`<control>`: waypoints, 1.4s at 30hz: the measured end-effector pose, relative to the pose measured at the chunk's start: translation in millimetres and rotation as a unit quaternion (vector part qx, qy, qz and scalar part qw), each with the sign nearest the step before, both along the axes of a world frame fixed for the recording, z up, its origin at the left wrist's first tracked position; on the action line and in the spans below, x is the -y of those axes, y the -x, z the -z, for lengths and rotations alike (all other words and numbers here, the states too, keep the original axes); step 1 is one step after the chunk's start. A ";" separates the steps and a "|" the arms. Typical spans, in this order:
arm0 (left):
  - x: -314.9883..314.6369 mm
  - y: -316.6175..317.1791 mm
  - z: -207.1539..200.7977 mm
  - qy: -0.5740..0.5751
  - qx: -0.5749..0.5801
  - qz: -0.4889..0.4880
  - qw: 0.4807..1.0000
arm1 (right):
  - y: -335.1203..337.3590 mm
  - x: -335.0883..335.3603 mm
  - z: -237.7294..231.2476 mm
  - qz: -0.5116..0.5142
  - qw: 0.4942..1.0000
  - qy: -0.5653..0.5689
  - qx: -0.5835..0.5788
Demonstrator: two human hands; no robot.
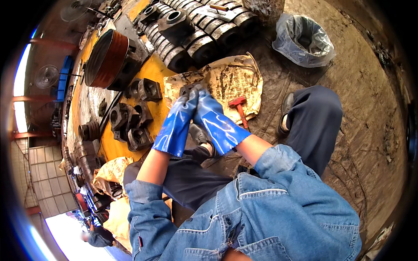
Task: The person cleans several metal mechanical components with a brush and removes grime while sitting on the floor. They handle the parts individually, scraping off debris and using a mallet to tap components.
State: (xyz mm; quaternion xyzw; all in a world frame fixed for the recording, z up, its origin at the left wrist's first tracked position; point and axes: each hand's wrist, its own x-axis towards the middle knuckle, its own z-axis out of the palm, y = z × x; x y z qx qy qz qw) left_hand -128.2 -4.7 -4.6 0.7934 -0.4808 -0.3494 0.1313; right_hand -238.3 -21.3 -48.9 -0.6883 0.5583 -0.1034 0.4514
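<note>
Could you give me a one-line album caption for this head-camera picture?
Two blue-gloved hands, left hand and right hand, grip a small dark metal part over stained paper, red hammer alongside.

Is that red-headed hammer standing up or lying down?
Lying down. The hammer rests flat on the dirty sheet of paper, its handle running along the floor.

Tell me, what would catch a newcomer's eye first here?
The shiny blue gloves: the left hand and right hand meet at centre, both gripping a small dark part over a stained paper sheet. Just right of them a red hammer lies on that sheet. Up left, a big rust-red pulley sits on a yellow bench among dark metal blocks.
</note>
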 end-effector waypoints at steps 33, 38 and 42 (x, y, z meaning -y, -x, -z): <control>-6.5 -83.0 -29.1 0.024 -0.149 -0.128 0.980 | 13.4 -7.6 234.3 0.091 0.954 -0.214 0.191; 6.2 -82.5 -21.7 -0.001 -0.132 -0.115 0.984 | 28.7 -5.4 244.4 0.163 0.952 -0.183 0.185; 22.2 -87.6 -7.0 -0.023 -0.128 -0.084 0.988 | 28.6 -9.4 249.6 0.170 0.922 -0.261 0.229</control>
